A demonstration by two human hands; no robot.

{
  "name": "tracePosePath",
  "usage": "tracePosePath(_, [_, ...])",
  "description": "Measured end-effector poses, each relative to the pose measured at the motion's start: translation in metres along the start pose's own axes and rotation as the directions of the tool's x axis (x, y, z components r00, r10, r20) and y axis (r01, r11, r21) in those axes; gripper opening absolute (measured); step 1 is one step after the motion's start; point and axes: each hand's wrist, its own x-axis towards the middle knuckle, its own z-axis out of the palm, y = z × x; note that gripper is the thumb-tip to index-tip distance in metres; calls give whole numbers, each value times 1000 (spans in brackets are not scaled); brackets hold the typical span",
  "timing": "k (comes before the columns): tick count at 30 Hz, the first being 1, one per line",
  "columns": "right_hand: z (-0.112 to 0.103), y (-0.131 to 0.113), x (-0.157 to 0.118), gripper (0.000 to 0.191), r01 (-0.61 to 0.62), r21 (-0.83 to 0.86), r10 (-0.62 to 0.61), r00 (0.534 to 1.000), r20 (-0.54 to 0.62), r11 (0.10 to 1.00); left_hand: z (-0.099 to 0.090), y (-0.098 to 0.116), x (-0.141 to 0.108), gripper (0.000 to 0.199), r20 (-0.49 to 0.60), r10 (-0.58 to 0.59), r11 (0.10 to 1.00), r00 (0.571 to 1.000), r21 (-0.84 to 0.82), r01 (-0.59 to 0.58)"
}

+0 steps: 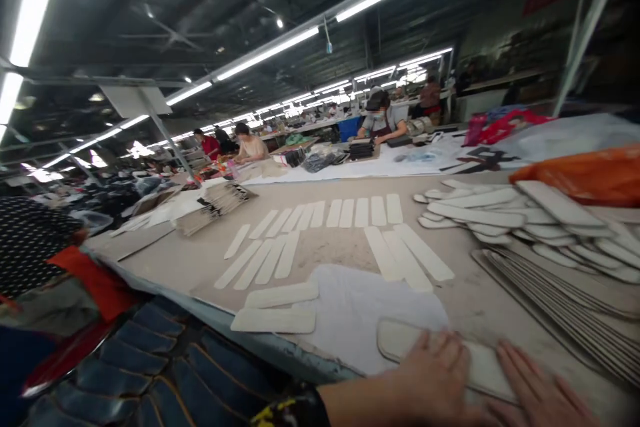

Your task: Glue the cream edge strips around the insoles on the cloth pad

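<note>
At the near edge of the table, a long pale strip point(400, 340) with rounded ends and a dark rim lies partly on a white cloth point(370, 300). My left hand point(430, 373) rests flat on the strip, its fingers stretched out. Beside it my right hand point(540, 387) presses on the strip's right part with straight fingers, a little blurred. Neither hand is wrapped around anything, and together they cover much of the strip. To the left of the cloth lie two thin white strips point(275, 320), one partly over the cloth's edge.
Rows of thin white strips point(363, 212) lie across the table. A loose pile of rimmed strips point(480, 213) and a neat stack point(555, 307) stand at right, near an orange bag point(585, 173). Bundled pieces point(215, 203) sit at left. A co-worker point(383, 120) works at the far side.
</note>
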Motion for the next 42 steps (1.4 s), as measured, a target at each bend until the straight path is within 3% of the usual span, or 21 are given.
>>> tracePosePath(1, [-8, -3, 0, 77, 49, -49, -45, 996, 77, 998, -4, -9, -11, 76, 20, -13, 1000, 1000, -2, 13])
tracePosePath(4, [-31, -14, 4, 73, 42, -138, -10, 974, 228, 990, -11, -43, -44, 76, 82, -128, 990, 988, 64, 123])
tracePosePath(8, [-52, -29, 15, 74, -1, -119, 39, 949, 313, 993, -10, -79, -68, 70, 49, -108, 975, 993, 198, 97])
tracePosePath(13, [-73, -37, 24, 71, -111, -37, 117, 927, 356, 993, 1, -88, -73, 69, -67, 12, 942, 998, 337, 11])
tracePosePath(18, [-86, -39, 38, 63, -315, -6, 309, 927, 211, 949, 13, -100, -66, 73, -250, 167, 893, 954, 449, -39])
tracePosePath(20, [-88, -39, 43, 63, -410, 39, 397, 901, 176, 911, 15, -104, -65, 74, -289, 216, 873, 933, 485, -52])
tracePosePath(23, [-91, -39, 48, 53, -528, 145, 493, 841, 223, 837, 15, -106, -68, 75, -318, 226, 865, 921, 501, -40])
tracePosePath(26, [-100, -37, 50, 25, -536, 202, 462, 828, 318, 820, 14, -106, -72, 74, -332, 193, 889, 923, 458, -21])
tracePosePath(29, [-116, -33, 55, 17, -491, 313, 355, 845, 401, 813, 11, -102, -74, 74, -352, 126, 906, 928, 421, 37])
tracePosePath(32, [-139, -23, 75, 18, -441, 441, 294, 884, 363, 782, 6, -96, -75, 74, -367, 49, 906, 929, 407, 113])
tracePosePath(35, [-163, 1, 115, 27, -435, 366, 385, 900, 204, 823, 4, -92, -75, 73, -347, 11, 909, 938, 393, 135])
tracePosePath(39, [-181, 51, 169, 44, -519, 197, 528, 849, 11, 832, 3, -91, -75, 71, -297, 1, 914, 955, 387, 119])
tracePosePath(42, [-173, 84, 184, 51, -587, 28, 588, 808, -37, 809, 2, -91, -75, 70, -280, -10, 927, 960, 358, 114])
